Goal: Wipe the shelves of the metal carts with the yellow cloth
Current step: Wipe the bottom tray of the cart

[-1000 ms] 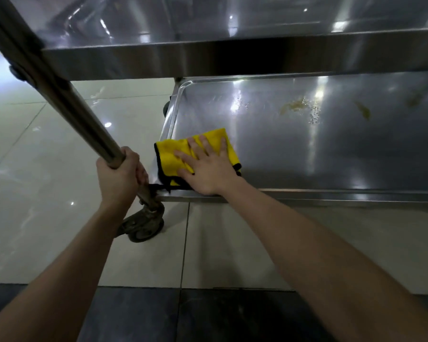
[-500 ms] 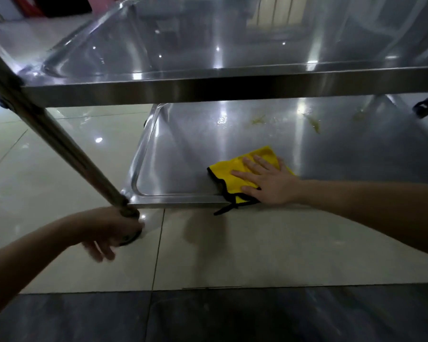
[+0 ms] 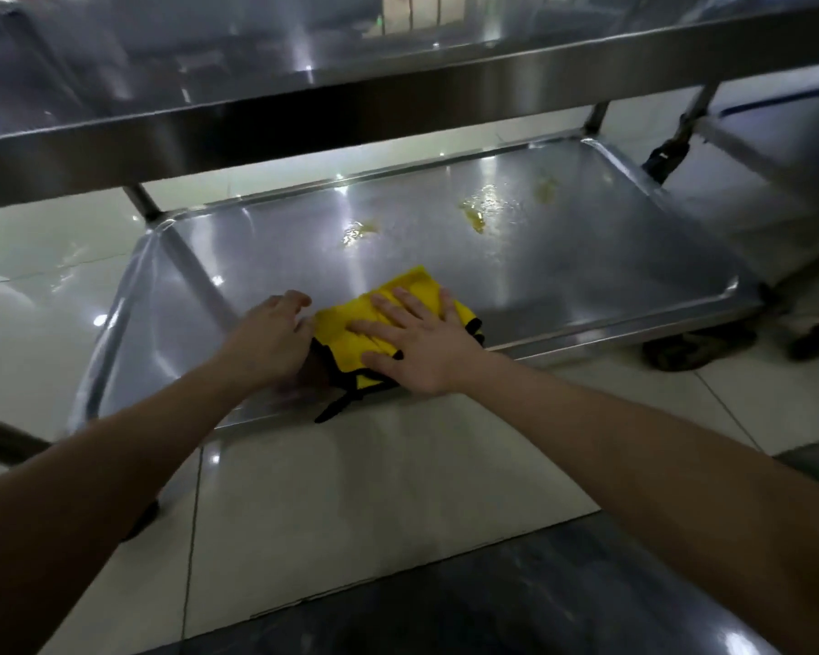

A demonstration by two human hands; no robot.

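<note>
A folded yellow cloth (image 3: 339, 335) with black trim lies near the front edge of the cart's bottom shelf (image 3: 587, 281). My right hand (image 3: 422, 345) presses flat on the cloth with its fingers spread. My left hand (image 3: 268, 340) rests at the cloth's left edge, fingers curled; whether it grips the cloth is hidden. Yellowish wet stains (image 3: 474, 212) sit farther back on the shelf, to the right of the cloth. The cart's upper shelf (image 3: 303, 120) spans the top of the view.
The cart's left front leg (image 3: 199, 276) slants down just left of my left hand. A castor (image 3: 696, 345) sits under the shelf's right front corner. A second metal cart (image 3: 776, 148) stands at the right. Glossy floor tiles (image 3: 351, 512) lie below.
My left hand let go of the cart's leg and moved right to the cloth's left edge. My right hand slid the cloth to the right along the shelf's front, and my view swung right.
</note>
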